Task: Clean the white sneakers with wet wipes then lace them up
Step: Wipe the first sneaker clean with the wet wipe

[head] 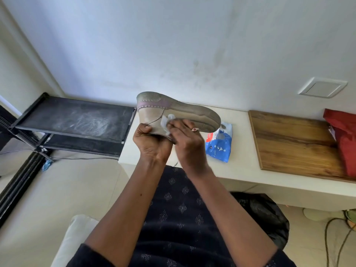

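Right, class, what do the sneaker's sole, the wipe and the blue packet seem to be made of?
On the sneaker, the sole looks like matte rubber with fine moulded texture. The wipe seems thin nonwoven fabric, crumpling softly. The blue packet looks like glossy plastic film, creased and shiny.

Sneaker [173, 110] sole-up in front of me, over the left end of the ledge [240, 170]. My left hand [152, 143] grips it from below; my right hand [186, 143], just right of it, holds the wipe [167, 120] against the sneaker's side. Wipes pack [219, 145] on ledge behind my right hand. Board [294, 143] on ledge further right, bag [344, 139] on its right end. Rack [77, 120] left of ledge. Sack [265, 214] on floor under ledge.
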`<action>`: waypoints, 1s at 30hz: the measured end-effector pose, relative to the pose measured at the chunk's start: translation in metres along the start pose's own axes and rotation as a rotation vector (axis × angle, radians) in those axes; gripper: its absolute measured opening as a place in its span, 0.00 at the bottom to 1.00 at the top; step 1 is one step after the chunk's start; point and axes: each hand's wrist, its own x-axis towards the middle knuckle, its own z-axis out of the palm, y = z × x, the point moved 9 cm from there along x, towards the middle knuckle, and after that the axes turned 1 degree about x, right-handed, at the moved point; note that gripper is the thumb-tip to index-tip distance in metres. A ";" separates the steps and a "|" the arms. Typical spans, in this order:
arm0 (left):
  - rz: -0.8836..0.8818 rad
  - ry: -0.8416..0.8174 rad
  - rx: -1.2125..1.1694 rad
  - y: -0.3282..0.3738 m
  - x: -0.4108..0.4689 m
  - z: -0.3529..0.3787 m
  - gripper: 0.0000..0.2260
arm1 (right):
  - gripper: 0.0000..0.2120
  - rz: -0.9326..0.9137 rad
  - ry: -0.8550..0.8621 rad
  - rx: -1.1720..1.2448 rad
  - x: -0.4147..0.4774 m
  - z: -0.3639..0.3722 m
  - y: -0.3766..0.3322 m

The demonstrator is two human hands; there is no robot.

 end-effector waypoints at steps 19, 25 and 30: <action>0.078 0.157 -0.248 0.007 0.004 -0.007 0.16 | 0.19 -0.077 0.115 0.026 -0.003 -0.002 0.018; 0.057 0.148 -0.302 -0.001 -0.003 0.002 0.16 | 0.19 0.185 0.216 -0.073 0.000 -0.009 0.045; 0.063 0.199 -0.349 0.004 0.002 -0.005 0.18 | 0.13 0.151 0.222 0.073 -0.009 -0.005 0.011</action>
